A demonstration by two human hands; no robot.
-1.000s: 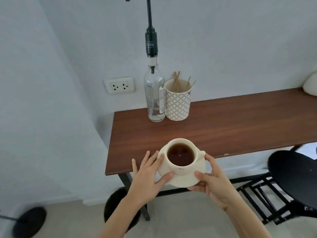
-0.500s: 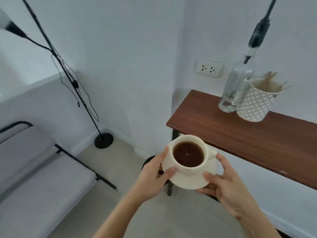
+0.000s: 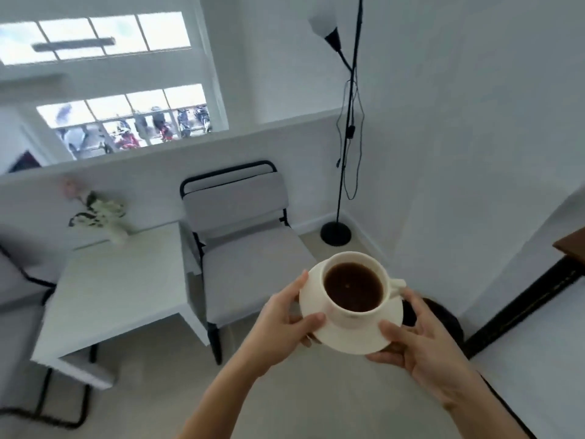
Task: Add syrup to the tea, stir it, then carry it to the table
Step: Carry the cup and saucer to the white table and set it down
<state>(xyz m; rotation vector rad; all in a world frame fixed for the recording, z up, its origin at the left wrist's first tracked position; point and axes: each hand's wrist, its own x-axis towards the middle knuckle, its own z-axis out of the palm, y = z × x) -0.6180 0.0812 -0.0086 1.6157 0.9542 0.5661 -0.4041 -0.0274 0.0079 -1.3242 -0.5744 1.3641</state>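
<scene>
A cream cup of dark tea point(image 3: 353, 289) stands on a cream saucer point(image 3: 357, 339), held in the air in front of me. My left hand point(image 3: 286, 324) grips the saucer's left rim, thumb on top. On the right rim my right hand point(image 3: 421, 343) holds it the same way, near the cup's handle. A white table point(image 3: 117, 296) stands to the lower left, apart from the cup. The syrup bottle is out of sight.
A grey chair with a black frame point(image 3: 247, 251) stands beside the white table. A vase of flowers point(image 3: 101, 213) sits at the table's far edge. A black floor lamp point(image 3: 343, 153) stands in the corner. The brown counter's corner point(image 3: 573, 245) shows at right.
My view has swung left, away from the brown counter toward the white table and chair. Both hands still carry the cup and saucer; the bottle and patterned cup have left the view.
</scene>
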